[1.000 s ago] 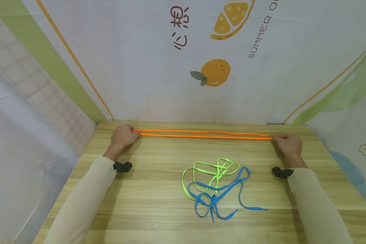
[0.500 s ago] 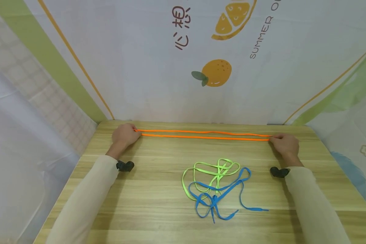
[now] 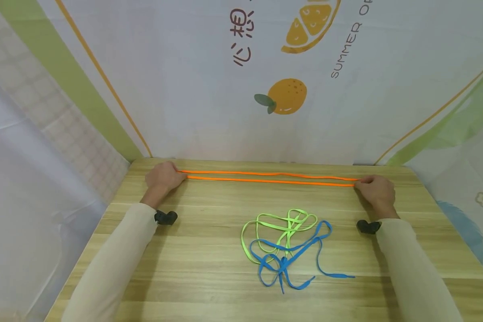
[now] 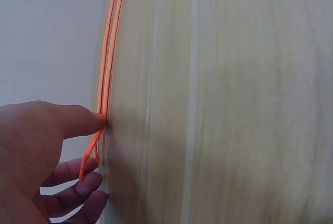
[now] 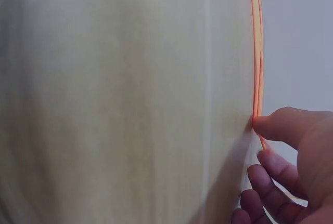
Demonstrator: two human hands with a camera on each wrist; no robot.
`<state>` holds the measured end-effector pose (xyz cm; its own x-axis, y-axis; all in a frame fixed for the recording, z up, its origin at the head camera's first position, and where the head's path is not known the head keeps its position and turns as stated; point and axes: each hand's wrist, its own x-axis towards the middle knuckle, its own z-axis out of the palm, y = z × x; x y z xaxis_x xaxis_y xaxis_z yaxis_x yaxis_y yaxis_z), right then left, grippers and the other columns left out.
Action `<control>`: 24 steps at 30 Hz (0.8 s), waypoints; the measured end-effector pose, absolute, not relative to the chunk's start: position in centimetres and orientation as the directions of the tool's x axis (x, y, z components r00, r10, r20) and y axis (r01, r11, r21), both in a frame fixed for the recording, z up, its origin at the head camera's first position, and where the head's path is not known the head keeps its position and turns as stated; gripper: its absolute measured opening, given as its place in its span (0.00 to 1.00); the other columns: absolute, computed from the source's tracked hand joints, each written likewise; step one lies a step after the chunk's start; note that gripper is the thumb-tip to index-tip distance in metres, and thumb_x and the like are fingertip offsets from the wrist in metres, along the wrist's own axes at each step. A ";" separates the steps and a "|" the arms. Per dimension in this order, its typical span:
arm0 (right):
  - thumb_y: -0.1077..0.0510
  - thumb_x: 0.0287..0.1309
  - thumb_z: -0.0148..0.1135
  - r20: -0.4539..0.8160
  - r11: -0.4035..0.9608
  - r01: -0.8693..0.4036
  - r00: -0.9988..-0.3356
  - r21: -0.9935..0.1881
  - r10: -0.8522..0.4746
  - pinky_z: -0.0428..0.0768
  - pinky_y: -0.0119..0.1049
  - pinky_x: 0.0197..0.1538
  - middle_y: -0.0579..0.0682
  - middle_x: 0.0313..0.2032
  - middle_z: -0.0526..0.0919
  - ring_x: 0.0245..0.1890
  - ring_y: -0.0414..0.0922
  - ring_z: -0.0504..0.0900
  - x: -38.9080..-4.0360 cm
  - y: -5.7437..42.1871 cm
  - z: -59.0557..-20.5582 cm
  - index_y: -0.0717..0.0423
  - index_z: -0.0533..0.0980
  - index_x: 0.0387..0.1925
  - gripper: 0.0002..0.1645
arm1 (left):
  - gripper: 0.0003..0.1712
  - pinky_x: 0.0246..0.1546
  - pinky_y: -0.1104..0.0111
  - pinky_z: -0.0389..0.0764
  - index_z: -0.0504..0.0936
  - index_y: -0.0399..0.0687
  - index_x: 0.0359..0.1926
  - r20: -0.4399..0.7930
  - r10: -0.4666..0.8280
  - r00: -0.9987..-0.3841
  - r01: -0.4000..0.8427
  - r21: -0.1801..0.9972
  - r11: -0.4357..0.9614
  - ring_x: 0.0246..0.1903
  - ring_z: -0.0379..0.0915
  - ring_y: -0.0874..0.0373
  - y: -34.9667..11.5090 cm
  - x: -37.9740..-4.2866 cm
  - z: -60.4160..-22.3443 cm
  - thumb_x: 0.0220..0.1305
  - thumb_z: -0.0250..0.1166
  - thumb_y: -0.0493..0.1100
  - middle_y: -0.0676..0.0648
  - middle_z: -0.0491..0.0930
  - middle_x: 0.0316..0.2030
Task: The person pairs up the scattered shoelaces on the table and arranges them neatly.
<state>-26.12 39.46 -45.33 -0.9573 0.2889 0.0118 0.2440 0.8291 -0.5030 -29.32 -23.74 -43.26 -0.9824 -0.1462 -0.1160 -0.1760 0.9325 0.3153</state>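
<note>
An orange shoelace runs in two nearly parallel strands along the far edge of the table. My left hand pinches its left end; in the left wrist view the thumb presses on the strands and a short end hangs past it by the fingers. At the right end my right hand pinches the lace between thumb and fingers. Nearer the body, a lime green shoelace lies in loose loops, partly overlapped by a tangled blue shoelace.
The wooden table ends at a hanging white curtain printed with oranges. More cloth hangs along the left and right sides. A dark wrist camera sits on the left wrist, another wrist camera on the right.
The right hand has shifted slightly left, and the far orange strand, whose end stopped just short of it, now reaches its fingers. The left hand stays nearly still; the green and blue laces lie unchanged.
</note>
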 end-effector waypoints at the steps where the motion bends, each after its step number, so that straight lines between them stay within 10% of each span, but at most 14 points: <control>1: 0.43 0.71 0.65 0.011 0.829 0.246 -0.957 -0.502 0.291 0.79 0.50 0.40 0.67 0.51 0.87 0.47 0.65 0.83 -26.1 39.5 -45.3 0.65 0.84 0.51 0.28 | 0.22 0.25 0.62 0.68 0.75 0.52 0.23 -0.110 -0.150 -0.982 -0.178 0.316 0.932 0.23 0.67 0.54 -23.7 -29.3 -43.3 0.70 0.66 0.58 0.50 0.69 0.21; 12: 0.41 0.70 0.64 0.003 0.822 0.270 -0.949 -0.501 0.315 0.80 0.56 0.47 0.68 0.52 0.85 0.51 0.68 0.81 -25.9 39.2 -45.2 0.64 0.80 0.52 0.29 | 0.18 0.35 0.53 0.78 0.85 0.45 0.35 -0.044 -0.173 -0.984 -0.178 0.349 0.920 0.38 0.76 0.43 -23.6 -29.1 -43.7 0.68 0.67 0.56 0.36 0.77 0.47; 24: 0.42 0.71 0.63 0.013 0.809 0.258 -0.950 -0.528 0.311 0.79 0.58 0.49 0.69 0.53 0.84 0.52 0.69 0.80 -25.7 39.1 -45.4 0.65 0.77 0.55 0.30 | 0.15 0.29 0.59 0.78 0.88 0.43 0.42 0.000 -0.180 -0.984 -0.162 0.437 0.885 0.35 0.81 0.46 -22.7 -28.9 -43.9 0.67 0.72 0.51 0.41 0.86 0.42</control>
<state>-25.74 39.13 -45.38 -0.9503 0.3111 0.0130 0.2577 0.8092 -0.5279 -28.92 -22.74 -43.94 -0.9837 -0.1797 -0.0003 -0.1618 0.8847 0.4372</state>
